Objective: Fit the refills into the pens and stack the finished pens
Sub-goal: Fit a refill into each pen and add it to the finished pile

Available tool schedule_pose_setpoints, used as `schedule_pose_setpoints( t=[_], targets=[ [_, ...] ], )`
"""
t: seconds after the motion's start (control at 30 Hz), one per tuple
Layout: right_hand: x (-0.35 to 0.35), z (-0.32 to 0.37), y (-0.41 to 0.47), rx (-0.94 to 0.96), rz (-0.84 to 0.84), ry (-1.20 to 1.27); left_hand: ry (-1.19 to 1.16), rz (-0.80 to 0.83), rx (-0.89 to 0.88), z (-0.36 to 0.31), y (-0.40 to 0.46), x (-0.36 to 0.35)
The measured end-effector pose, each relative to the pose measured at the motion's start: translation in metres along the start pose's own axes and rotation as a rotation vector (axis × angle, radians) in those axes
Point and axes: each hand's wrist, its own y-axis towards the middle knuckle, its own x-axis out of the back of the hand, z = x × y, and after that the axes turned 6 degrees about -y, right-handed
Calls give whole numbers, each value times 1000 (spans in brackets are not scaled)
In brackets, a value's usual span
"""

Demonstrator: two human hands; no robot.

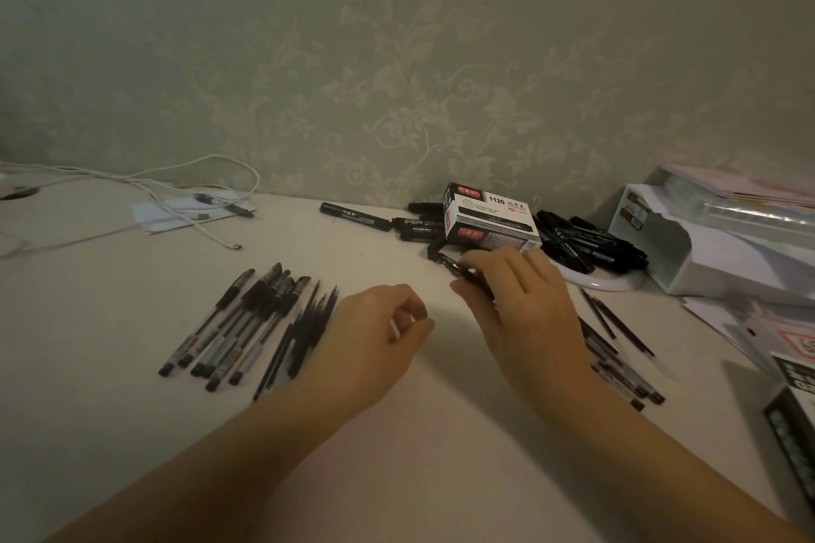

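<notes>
Several capped pens with clear barrels [238,322] lie fanned out on the white table at the left. Beside them is a bunch of thin black refills [304,326]. My left hand [375,335] hovers just right of the refills, its fingers loosely curled and holding nothing I can see. My right hand [520,304] grips a black pen [454,267] whose tip pokes out toward the back left. More pens and loose refills [617,348] lie to the right of my right wrist, partly hidden by it.
A marker box [489,214] stands at the back with black markers [388,218] on both sides of it. White cables [176,198] trail at the back left. A white organiser tray [705,242] and papers crowd the right edge.
</notes>
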Motion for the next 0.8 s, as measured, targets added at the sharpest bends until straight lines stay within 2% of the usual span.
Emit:
schedule_pose_setpoints(
  t=[0.1,0.23,0.33,0.43,0.5,0.57,0.63,0.8],
  targets=[
    [1,7,-1,45,-88,209,-78,-18,-39,-6,1,0],
    [3,12,0,-19,-73,527,-84,-41,-142,-11,1,-1],
    [1,12,-3,-171,8,781,-7,-121,-231,-12,1,4],
    [-2,12,-6,-362,114,1056,183,-250,-286,-14,2,12],
    [-3,12,-7,-448,161,1227,212,-235,-333,-14,3,15],
    [-5,12,-8,-467,189,1260,175,-101,-364,-15,3,15],
    [-5,12,-9,-454,220,1141,125,4,-341,-15,3,12],
    [-7,9,-11,-481,260,1070,149,98,-288,-12,4,10]
  ],
)
